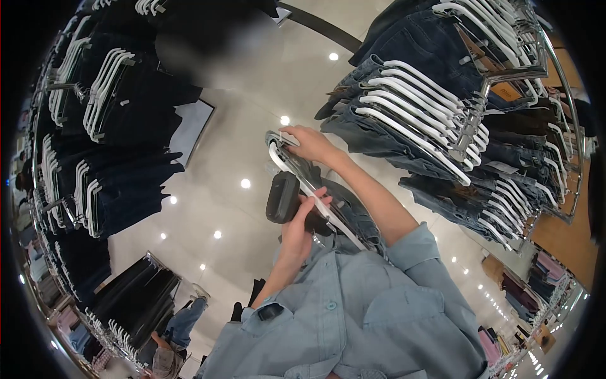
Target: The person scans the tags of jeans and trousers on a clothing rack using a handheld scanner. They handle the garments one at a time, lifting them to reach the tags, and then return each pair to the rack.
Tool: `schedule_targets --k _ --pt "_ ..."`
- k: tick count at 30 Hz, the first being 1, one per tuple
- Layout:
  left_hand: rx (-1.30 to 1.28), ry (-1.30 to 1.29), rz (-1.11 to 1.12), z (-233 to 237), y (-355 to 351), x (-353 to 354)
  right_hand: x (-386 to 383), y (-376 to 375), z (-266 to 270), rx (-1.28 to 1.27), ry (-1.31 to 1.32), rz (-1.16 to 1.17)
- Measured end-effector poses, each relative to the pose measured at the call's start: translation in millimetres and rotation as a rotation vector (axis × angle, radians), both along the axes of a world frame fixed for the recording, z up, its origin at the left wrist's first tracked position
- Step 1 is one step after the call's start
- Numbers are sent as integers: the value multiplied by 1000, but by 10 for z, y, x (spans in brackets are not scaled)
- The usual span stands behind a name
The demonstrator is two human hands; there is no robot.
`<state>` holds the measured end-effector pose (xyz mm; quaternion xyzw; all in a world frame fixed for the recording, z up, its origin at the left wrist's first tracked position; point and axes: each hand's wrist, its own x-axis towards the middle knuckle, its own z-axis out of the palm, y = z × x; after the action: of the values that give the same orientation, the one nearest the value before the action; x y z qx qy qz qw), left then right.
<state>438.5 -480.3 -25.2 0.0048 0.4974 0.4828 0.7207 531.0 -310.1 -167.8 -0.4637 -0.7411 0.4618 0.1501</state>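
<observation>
A white hanger (341, 226) slants across the middle of the view, in front of the grey-blue shirt, with dark jeans (346, 205) on it. My left hand (297, 232) is closed around the middle of the hanger. Against its thumb side sits a black rounded device (283, 197); how it is held is unclear. Farther up, my right hand (310, 144) pinches the garment edge at the hanger's upper end, thumb and fingers close together. The fingertips of my right hand are partly hidden by the cloth.
Metal racks with jeans on white hangers (410, 104) stand at the right. Dark trousers (136, 183) hang at the left. A blurred black shape (208, 38) covers the top. At lower left, a person (180, 328) is beside black garments (142, 287).
</observation>
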Motion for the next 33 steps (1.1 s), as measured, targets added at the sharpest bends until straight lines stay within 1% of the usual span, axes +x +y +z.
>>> schedule_targets --k 2,5,7,8,10,11,13,14,16,17,19,20,22,23,25,26,28,29,30,32,33 --pt "4 -10 4 6 -36 32 23 -45 -2 0 -31 -9" --pt "19 -18 -14 -3 -76 101 60 -90 -187 38 -42 -12" --pt "33 -11 -22 10 -112 143 94 -67 -205 -74 -3 -80" --pt "36 -10 -30 31 -126 166 139 -47 -212 -71 -2 -88" --pt "20 10 -19 85 -152 216 225 -8 -160 49 24 -313" --pt "24 11 -22 85 -175 231 283 -18 -131 53 25 -317" --pt "37 -2 6 67 -230 249 446 -44 11 180 73 -418" --pt "44 -3 -1 55 -258 266 516 -70 86 187 73 -425" --pt "88 -9 2 41 -310 308 645 -146 178 28 259 -472" --pt "82 -11 0 46 -330 332 697 -192 219 33 262 -476" --pt "104 -10 -5 73 -359 382 771 -256 258 -271 433 -558" --pt "118 -12 -8 83 -383 409 786 -287 263 -268 437 -560" --pt "124 -13 -10 95 -426 457 824 -348 264 -271 605 -691" --pt "126 -15 -6 103 -450 481 879 -367 268 -269 608 -694" --pt "151 15 -20 103 -506 526 1001 -364 371 -152 385 -693" --pt "173 46 -31 102 -535 545 1032 -354 356 -152 390 -688" --pt "175 65 -23 110 -586 571 1056 -350 362 112 211 -727" --pt "173 77 -18 112 -616 574 1099 -357 362 26 211 -706" --pt "172 86 -14 110 -650 572 1130 -376 469 22 219 -702" --pt "180 96 -6 107 -698 567 1195 -413 636 -194 345 -598" --pt "183 102 -3 114 -716 569 1224 -471 660 -192 451 -550"
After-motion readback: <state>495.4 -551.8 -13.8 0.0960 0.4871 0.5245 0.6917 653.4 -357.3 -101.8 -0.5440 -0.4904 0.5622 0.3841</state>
